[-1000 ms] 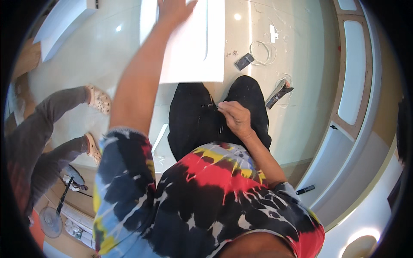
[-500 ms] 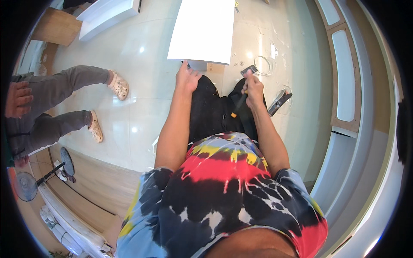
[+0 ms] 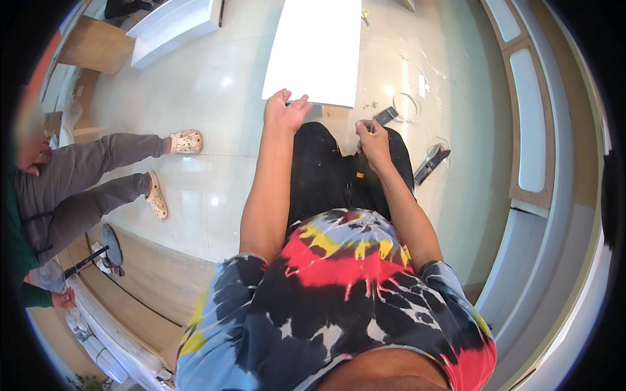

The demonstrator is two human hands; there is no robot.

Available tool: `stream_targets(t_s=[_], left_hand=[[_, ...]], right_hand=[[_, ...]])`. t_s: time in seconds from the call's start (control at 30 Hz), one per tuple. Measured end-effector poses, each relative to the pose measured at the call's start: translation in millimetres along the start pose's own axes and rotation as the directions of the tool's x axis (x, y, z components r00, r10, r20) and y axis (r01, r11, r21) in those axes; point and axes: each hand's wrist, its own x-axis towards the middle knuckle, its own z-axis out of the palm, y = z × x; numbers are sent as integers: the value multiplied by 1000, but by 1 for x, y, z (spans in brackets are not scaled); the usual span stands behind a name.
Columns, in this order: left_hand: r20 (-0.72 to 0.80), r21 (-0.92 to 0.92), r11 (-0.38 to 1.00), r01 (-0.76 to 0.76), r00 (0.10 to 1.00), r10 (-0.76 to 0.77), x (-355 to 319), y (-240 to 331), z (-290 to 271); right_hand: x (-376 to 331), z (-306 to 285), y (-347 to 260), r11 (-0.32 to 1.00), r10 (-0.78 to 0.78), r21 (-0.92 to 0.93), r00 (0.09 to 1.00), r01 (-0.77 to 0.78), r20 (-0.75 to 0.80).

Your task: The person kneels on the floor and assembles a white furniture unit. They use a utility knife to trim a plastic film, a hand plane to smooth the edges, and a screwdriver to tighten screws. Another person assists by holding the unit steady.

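Observation:
A long white panel (image 3: 312, 52) stretches away in front of me, its near edge by my knees. My left hand (image 3: 285, 114) is at the panel's near left corner, fingers apart and holding nothing; whether the fingertips touch the edge is hard to tell. Over my right thigh, my right hand (image 3: 373, 144) is closed round a dark-handled tool with a yellow-orange end (image 3: 360, 174). The tool's other end is hidden by the hand, so its kind does not show. A brown block-like piece (image 3: 336, 112) shows under the panel's near edge.
On the floor to the right lie a dark box-like item (image 3: 385, 116), a coil of pale strap (image 3: 405, 105), a black object (image 3: 432, 164) and yellow scissors (image 3: 365, 16). A co-worker's legs (image 3: 104, 159) stand at left, near a white drawer-like piece (image 3: 173, 29). Cabinets (image 3: 531, 124) line the right.
My left hand's fingers have spread at the panel's edge. My right hand has turned inward with the tool. The view has shifted slightly, and the co-worker's arms have moved.

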Motion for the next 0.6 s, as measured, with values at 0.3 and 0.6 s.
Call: stream_targets(t_s=[0.3,0.6], left_hand=[[150,663,553,-504,814,562,79,52,-68],[342,670,317,-671,658,671,113,7,-42]], right_hand=[[36,48,-28,998,28,63,988,-19,-150],[49,51,6,996,-44,49,917,70,-397]])
